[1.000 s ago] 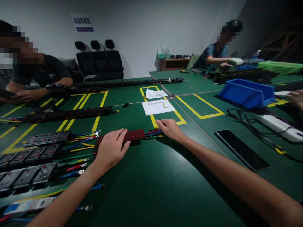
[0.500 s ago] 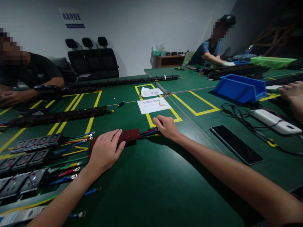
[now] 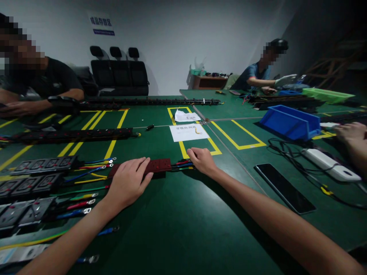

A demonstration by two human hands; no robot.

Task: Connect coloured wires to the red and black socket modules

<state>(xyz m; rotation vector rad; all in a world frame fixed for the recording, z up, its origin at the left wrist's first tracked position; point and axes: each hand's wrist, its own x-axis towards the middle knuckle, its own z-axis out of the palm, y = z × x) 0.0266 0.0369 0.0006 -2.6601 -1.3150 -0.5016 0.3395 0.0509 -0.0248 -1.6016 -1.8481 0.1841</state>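
Note:
A dark red socket strip (image 3: 158, 165) lies on the green table (image 3: 172, 225). Over its left half rests my left hand (image 3: 129, 180), fingers laid across the top and thumb along the near side. Several coloured wires (image 3: 183, 164) come out of the strip's right end. My right hand (image 3: 203, 160) is closed around the ends of these wires, with its fingertips partly hidden. To the left of my left hand are black socket modules (image 3: 44, 164) with ring-terminal wires pointing right.
A phone (image 3: 283, 188), a white power strip (image 3: 331, 164) with black cables and a blue bin (image 3: 291, 122) are on the right. Paper sheets (image 3: 187, 132) and long black strips (image 3: 74, 134) lie farther back. Two people sit across; another person's hand (image 3: 351, 135) is at right.
The view has tilted slightly upward. My right hand has closed in on the wire ends. The far right person's gloved hand has risen. My left hand stays on the red strip.

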